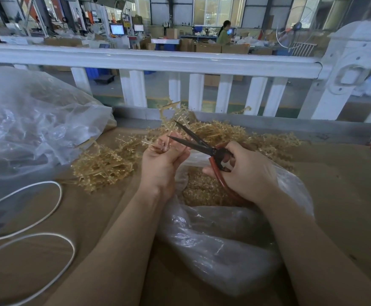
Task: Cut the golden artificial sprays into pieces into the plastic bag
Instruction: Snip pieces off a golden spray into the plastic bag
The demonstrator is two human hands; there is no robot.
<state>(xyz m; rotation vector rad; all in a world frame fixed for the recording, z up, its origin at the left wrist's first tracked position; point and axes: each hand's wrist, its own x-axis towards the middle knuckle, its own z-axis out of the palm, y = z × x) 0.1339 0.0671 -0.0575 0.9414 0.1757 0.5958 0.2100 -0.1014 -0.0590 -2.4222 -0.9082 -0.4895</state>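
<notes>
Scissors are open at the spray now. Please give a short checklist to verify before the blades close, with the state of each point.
1. Scissors blades open around the stem: ok.
2. Right hand grips the red handles: ok.
3. Left hand pinches the golden spray: ok.
4. Left fingertips away from the blades: not ok, very near the lower tip.
5. Plastic bag open below the cut: ok, cut pieces already inside.
6. Exact cut point on the stem: cannot tell.

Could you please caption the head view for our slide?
Left hand holds a golden spray; right hand opens scissors above the plastic bag.
</notes>
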